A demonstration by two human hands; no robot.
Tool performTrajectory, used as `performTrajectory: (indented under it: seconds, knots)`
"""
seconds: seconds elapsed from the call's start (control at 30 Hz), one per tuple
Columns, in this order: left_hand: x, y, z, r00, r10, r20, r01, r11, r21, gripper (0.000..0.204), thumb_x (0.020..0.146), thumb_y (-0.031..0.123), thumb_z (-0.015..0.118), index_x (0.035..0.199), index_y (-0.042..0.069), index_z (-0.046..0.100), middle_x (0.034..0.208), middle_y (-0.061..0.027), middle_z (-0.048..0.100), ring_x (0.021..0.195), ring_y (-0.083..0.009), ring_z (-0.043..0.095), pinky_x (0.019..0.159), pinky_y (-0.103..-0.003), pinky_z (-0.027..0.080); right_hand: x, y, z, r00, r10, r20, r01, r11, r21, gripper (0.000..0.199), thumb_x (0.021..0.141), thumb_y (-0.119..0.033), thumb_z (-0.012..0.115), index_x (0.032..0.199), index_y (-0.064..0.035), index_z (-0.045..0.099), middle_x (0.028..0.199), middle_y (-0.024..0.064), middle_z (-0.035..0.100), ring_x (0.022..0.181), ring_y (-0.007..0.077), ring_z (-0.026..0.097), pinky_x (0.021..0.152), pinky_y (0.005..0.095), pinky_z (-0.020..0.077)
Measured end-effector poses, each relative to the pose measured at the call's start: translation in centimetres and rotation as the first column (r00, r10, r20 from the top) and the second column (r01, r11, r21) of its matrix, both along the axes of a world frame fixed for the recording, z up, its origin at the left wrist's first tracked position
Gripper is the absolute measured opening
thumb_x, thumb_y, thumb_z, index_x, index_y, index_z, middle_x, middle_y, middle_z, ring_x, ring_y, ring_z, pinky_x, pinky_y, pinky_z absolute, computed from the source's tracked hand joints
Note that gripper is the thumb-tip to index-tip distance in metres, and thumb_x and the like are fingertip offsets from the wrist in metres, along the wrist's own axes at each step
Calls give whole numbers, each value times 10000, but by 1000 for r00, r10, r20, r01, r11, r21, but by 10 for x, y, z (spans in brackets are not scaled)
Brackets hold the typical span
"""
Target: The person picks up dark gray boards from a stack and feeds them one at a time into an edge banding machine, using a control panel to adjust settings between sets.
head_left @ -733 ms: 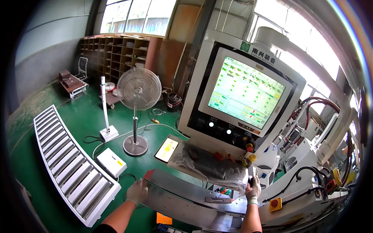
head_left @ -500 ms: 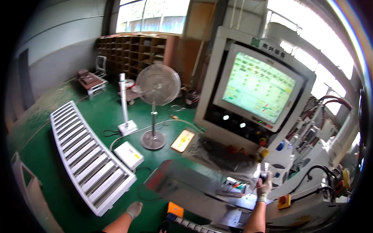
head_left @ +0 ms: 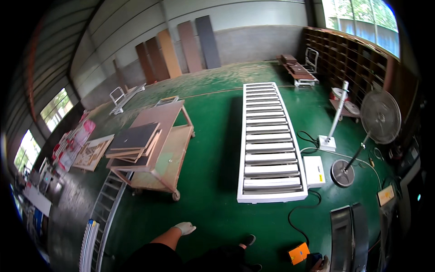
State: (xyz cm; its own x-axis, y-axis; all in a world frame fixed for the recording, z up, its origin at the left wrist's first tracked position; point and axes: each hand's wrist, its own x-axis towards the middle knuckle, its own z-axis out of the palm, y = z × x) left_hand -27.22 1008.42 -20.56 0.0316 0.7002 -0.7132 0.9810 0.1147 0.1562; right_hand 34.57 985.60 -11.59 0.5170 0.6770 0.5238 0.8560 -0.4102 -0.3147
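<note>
Left hand [head_left: 185,227], gloved in white, low centre-left of the frame: fingers loosely spread and slightly curled, holding nothing, hanging free above the green floor [head_left: 213,149]. The bare forearm runs down to the bottom edge, elbow bent, hand swung out from the body.

Right hand [head_left: 322,264], bottom edge right of centre: only a part shows. It lies against a small dark object [head_left: 312,259]; whether the fingers close on it cannot be told.

Nearest item: an orange box [head_left: 298,253] on the floor, just left of the right hand, close to the dark object. Judged small, rigid and light; best taken across its two long sides. A black cable [head_left: 297,217] runs nearby and could snag.

A dark shoe [head_left: 247,240] stands between the hands.

Further out: a white roller conveyor [head_left: 270,140] up the centre; a white box [head_left: 314,172] touching its lower right corner; a pedestal fan [head_left: 376,122] at right; a wooden cart [head_left: 158,149] with stacked boards centre-left; dark curved metal panels [head_left: 351,235] at lower right.
</note>
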Motion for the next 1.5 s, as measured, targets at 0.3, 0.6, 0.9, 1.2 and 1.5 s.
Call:
performTrajectory:
  seconds: [0.3, 0.6, 0.9, 1.2, 1.5]
  knots:
    - [-21, 64, -11, 926, 217, 308, -255, 963, 86, 482, 960, 442, 450, 1132, 33, 638, 1151, -184, 661, 1102, -360, 606, 952, -430, 458, 2, 58, 8, 917, -255, -307, 116, 906, -406, 422, 938, -446, 481, 1191, -160, 661, 1184, 116, 670, 1072, 292, 624, 936, 397, 481]
    - [-175, 39, -97, 793, 516, 325, -542, 840, -12, 454, 940, 399, 447, 1024, 15, 673, 1103, -214, 660, 1098, -388, 588, 923, -455, 467, -241, 303, -103, 799, 361, -480, -592, 611, -526, 361, 924, -304, 531, 1204, -104, 641, 1183, 135, 659, 1092, 298, 615, 945, 373, 478]
    - [-239, -6, -73, -248, 839, 485, -963, -158, -219, 295, 948, 343, 508, 1013, 77, 619, 898, -84, 650, 806, -241, 612, 791, -410, 474, -534, 509, -183, -81, 428, -900, -995, -92, 46, 227, 895, -138, 587, 1095, -45, 641, 1100, 120, 663, 1017, 271, 632, 885, 346, 514]
    - [-132, -87, -32, -851, 279, 445, -514, -615, -599, 397, 975, 375, 538, 1255, 95, 505, 1237, -82, 550, 1154, -287, 540, 960, -460, 459, -874, 708, -106, -345, -240, -907, -890, 391, 235, 394, 917, -293, 642, 1228, -65, 556, 1002, 55, 614, 765, 168, 566, 672, 336, 483]
    - [-80, -7, 53, -888, 117, 445, -392, -699, -598, 598, 1010, 451, 426, 1483, 103, 314, 1528, -124, 298, 1379, -291, 341, 1108, -468, 336, -958, 770, -98, -211, -178, -961, -936, 321, 146, 504, 880, -443, 677, 1096, 6, 600, 957, 113, 641, 751, 193, 626, 678, 312, 509]
